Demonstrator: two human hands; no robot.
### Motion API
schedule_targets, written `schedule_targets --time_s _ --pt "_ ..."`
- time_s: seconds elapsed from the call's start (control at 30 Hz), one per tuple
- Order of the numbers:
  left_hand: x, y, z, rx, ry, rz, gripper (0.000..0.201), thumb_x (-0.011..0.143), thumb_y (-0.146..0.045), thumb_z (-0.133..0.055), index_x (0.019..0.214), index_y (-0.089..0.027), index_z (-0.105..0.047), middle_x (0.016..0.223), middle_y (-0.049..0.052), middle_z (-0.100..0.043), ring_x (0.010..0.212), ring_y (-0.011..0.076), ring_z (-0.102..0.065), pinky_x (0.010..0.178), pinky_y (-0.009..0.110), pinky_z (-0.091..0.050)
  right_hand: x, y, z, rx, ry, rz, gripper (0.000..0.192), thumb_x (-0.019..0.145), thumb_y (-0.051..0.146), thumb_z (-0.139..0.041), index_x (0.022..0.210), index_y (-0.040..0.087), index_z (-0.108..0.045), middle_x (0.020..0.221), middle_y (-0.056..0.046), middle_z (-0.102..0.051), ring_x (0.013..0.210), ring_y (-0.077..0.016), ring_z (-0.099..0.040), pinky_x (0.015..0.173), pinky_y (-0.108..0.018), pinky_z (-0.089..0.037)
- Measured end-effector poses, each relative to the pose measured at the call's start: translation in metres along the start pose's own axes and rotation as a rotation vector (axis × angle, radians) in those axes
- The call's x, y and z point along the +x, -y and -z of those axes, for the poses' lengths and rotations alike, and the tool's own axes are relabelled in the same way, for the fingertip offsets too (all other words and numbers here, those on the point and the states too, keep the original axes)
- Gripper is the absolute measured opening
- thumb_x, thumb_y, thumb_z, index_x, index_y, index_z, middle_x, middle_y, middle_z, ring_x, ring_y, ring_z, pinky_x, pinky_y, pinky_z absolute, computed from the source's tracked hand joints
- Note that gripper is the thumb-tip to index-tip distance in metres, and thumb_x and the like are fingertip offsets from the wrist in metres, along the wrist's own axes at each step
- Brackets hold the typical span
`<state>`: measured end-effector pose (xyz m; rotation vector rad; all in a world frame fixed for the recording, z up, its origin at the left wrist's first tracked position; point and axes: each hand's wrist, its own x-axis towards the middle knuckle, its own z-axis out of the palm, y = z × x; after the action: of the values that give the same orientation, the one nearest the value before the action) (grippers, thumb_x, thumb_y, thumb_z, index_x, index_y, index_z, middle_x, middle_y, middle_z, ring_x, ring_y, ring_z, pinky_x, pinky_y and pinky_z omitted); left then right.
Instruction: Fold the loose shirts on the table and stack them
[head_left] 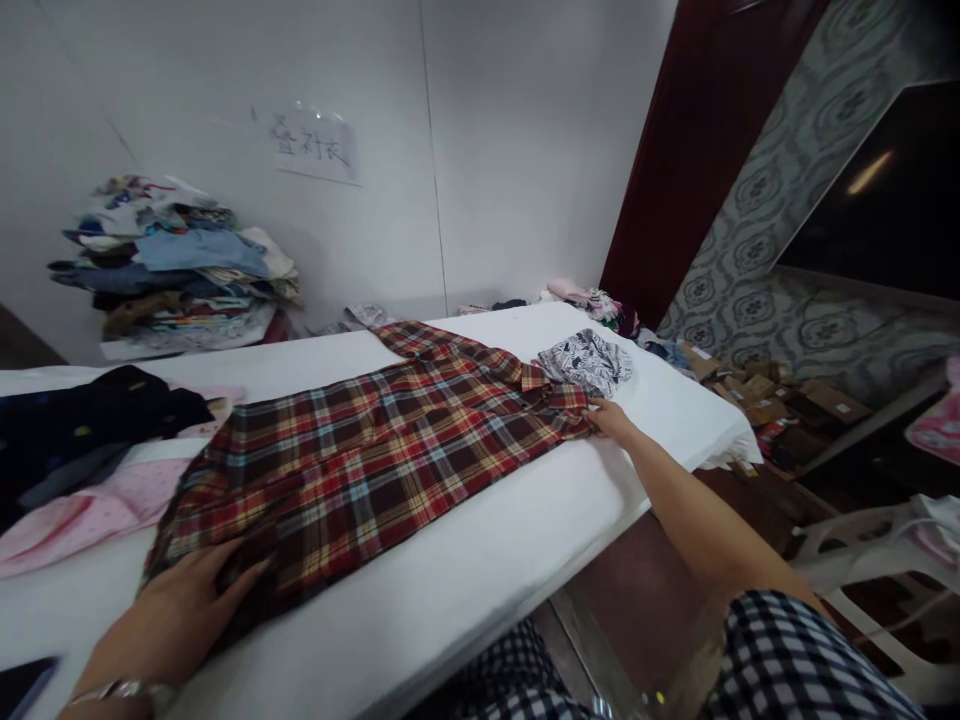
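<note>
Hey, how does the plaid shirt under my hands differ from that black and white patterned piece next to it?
The plaid shirt is red, dark and cream checks; the black and white piece has an irregular print. The plaid shirt lies spread long across the table, far larger; the black and white piece is a small folded bundle. The left hand and right hand touch the plaid shirt only. Both lie on the white table.

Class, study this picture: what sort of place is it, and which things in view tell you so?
Probably a home room used for sorting and folding clothes. A red plaid shirt lies spread on a white padded table, a tall heap of folded garments stands by the wall, and a handwritten paper sign hangs above.
</note>
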<state>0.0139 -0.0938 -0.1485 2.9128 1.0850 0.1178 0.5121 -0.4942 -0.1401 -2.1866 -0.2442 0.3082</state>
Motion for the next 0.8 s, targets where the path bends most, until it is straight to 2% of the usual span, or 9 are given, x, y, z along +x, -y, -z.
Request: schedule_targets --time_s 0.17,0.27,0.4,0.47,0.53,0.6,0.67,0.73,0.8 --pt "-0.003 -0.033 0.038 -0.119 0.228 0.178 0.030 0.086 -0.038 -0.036 0.080 -0.021 -0.060 0.083 0.003 -0.070 0.077 0.0195 -0.065 0.071 0.029 -0.045 -0.009 -0.004 -0.007 -0.100 -0.053 0.119 0.043 0.075 0.028 -0.060 0.117 0.017 -0.062 0.083 -0.004 -0.072 0.076 -0.0195 -0.065 0.067 -0.027 -0.049" --pt "-0.011 -0.042 0.051 -0.128 0.172 0.191 0.028 0.089 -0.036 -0.035 0.077 -0.021 -0.056 0.077 0.002 -0.067 0.072 0.0190 -0.063 0.065 0.028 -0.041 -0.007 -0.017 -0.007 -0.260 -0.125 0.212 0.043 0.076 0.030 -0.056 0.117 0.017 -0.062 0.088 -0.007 -0.072 0.082 -0.0222 -0.065 0.070 -0.029 -0.049" --pt "-0.020 -0.047 0.048 -0.130 0.171 0.253 0.022 0.087 -0.033 -0.040 0.078 -0.021 -0.056 0.082 0.004 -0.067 0.074 0.0179 -0.063 0.064 0.028 -0.040 0.000 -0.024 -0.007 -0.461 -0.212 0.294 0.047 0.077 0.032 -0.051 0.120 0.015 -0.060 0.097 -0.012 -0.070 0.089 -0.0277 -0.064 0.077 -0.037 -0.049" --pt "-0.021 -0.047 0.046 -0.159 0.160 0.266 0.020 0.087 -0.033 -0.043 0.081 -0.021 -0.058 0.085 0.004 -0.068 0.076 0.0176 -0.063 0.064 0.028 -0.040 -0.003 -0.014 -0.010 -0.495 -0.325 0.471 0.049 0.079 0.036 -0.048 0.123 0.015 -0.058 0.111 -0.015 -0.065 0.103 -0.0309 -0.060 0.087 -0.043 -0.047" --pt "-0.020 -0.045 0.050 -0.195 0.089 0.262 0.022 0.087 -0.036 -0.043 0.087 -0.021 -0.059 0.091 0.004 -0.068 0.080 0.0178 -0.063 0.066 0.028 -0.041 -0.012 0.005 -0.019 -0.456 -0.385 0.717 0.050 0.083 0.040 -0.043 0.125 0.015 -0.055 0.123 -0.016 -0.058 0.116 -0.0309 -0.052 0.098 -0.046 -0.041" --pt "-0.015 -0.040 0.059 -0.188 -0.028 0.251 0.026 0.087 -0.039 -0.041 0.092 -0.022 -0.060 0.097 0.005 -0.067 0.086 0.0187 -0.062 0.070 0.029 -0.043 -0.025 0.030 -0.035 -0.402 -0.314 0.919 0.051 0.086 0.043 -0.040 0.127 0.016 -0.053 0.131 -0.015 -0.053 0.124 -0.0285 -0.046 0.105 -0.045 -0.036" --pt "-0.006 -0.030 0.068 -0.124 -0.137 0.241 0.030 0.088 -0.040 -0.039 0.094 -0.020 -0.060 0.101 0.007 -0.066 0.095 0.0206 -0.060 0.076 0.030 -0.043 -0.038 0.052 -0.058 -0.387 -0.174 1.042 0.051 0.088 0.045 -0.040 0.129 0.017 -0.051 0.138 -0.013 -0.047 0.130 -0.0268 -0.040 0.108 -0.044 -0.033" --pt "0.007 -0.018 0.072 -0.058 -0.176 0.295 0.035 0.088 -0.041 -0.038 0.098 -0.017 -0.060 0.107 0.011 -0.064 0.103 0.0234 -0.058 0.082 0.032 -0.043 -0.049 0.064 -0.086 -0.438 -0.018 1.092 0.053 0.089 0.048 -0.039 0.133 0.020 -0.048 0.145 -0.011 -0.040 0.136 -0.0273 -0.032 0.109 -0.046 -0.031" --pt "0.021 -0.008 0.069 -0.067 -0.125 0.417 0.044 0.087 -0.048 -0.038 0.105 -0.013 -0.059 0.111 0.016 -0.063 0.105 0.0265 -0.058 0.082 0.034 -0.044 -0.056 0.063 -0.114 -0.549 0.132 1.062 0.056 0.088 0.051 -0.038 0.136 0.023 -0.046 0.148 -0.010 -0.036 0.138 -0.0292 -0.027 0.108 -0.052 -0.030"
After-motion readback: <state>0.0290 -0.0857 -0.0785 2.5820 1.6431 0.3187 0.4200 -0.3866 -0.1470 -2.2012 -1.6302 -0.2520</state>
